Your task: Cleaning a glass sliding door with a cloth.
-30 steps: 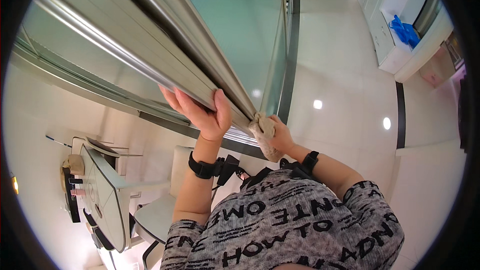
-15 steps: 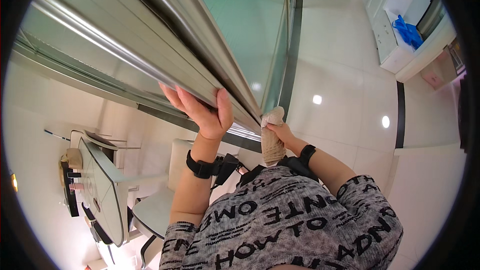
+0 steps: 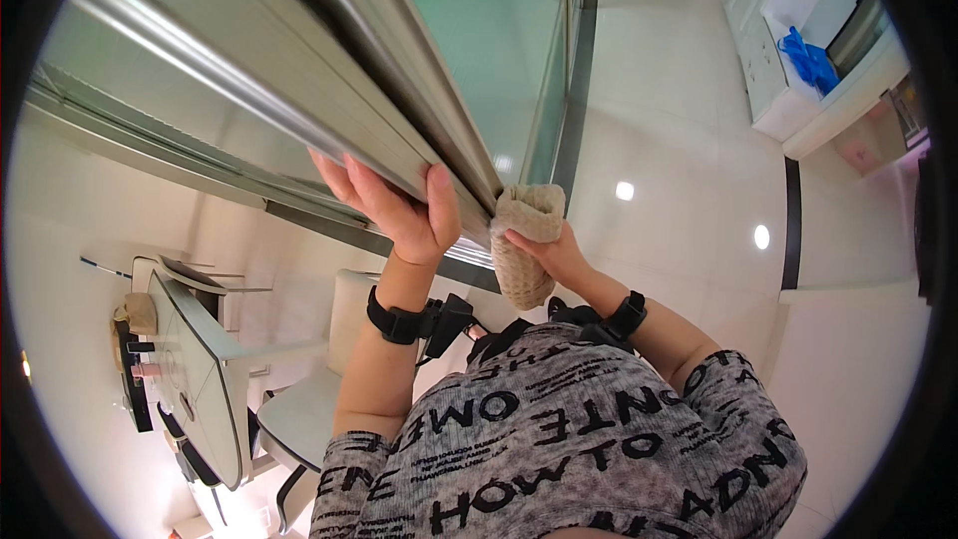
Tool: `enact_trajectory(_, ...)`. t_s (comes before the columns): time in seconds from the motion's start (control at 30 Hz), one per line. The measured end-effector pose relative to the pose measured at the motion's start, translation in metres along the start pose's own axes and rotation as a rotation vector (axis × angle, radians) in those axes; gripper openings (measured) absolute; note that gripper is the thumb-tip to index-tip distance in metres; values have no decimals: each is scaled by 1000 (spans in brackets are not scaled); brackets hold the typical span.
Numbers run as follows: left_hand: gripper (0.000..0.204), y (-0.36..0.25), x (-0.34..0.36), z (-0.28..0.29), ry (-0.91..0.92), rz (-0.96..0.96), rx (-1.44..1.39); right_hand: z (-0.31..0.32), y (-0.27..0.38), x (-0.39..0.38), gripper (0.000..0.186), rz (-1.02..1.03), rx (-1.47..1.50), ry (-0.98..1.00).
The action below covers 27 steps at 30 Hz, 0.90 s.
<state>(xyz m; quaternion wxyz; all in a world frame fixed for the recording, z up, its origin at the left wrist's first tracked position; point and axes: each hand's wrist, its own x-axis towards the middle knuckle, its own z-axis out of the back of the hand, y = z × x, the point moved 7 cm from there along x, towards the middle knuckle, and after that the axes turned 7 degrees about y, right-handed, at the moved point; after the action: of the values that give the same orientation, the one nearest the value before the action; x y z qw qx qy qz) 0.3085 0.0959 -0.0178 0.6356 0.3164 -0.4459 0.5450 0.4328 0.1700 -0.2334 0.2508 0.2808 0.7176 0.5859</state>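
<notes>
A silvery metal frame of a sliding glass door [image 3: 329, 70] runs down from the upper left toward my body. My left hand [image 3: 409, 220] grips this frame, its fingers on the left side and its thumb on the other. Beside the lower part of the frame, my right hand [image 3: 552, 258] is closed on a beige textured cloth [image 3: 523, 260]. The cloth is folded over, with its upper end bent open, and touches the edge of the frame. Part of my right hand's fingers is hidden behind the cloth.
Greenish glass [image 3: 489, 40] stands beyond the frame. At the left are a glass-topped table [image 3: 200, 369] and a pale chair [image 3: 304, 414]. Glossy tiled floor [image 3: 669, 130] stretches to the right, with a blue bag [image 3: 808, 60] on a white cabinet [image 3: 766, 80].
My right hand has shifted slightly left with the cloth, whose upper end is now spread wider. My left hand keeps its hold on the frame.
</notes>
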Motion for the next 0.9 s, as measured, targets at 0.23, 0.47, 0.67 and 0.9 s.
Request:
enact_trajectory(0.23, 71, 6, -4, -5, 6, 50, -26, -12, -45, -9, 56, 15, -359, -14)
enact_trajectory(0.47, 73, 8, -2, 3, -33, 52, -53, -30, 24, 1, 46, -8, -146, 82)
enact_trajectory(0.67, 93, 3, -32, 12, 451, 209, -299, -20, 44, -3, 45, -92, 116, 247)
enact_trajectory(0.9, 88, -1, -166, 0, 310, 1140, -1432, -51, 74, -26, 48, 178, -27, 629)
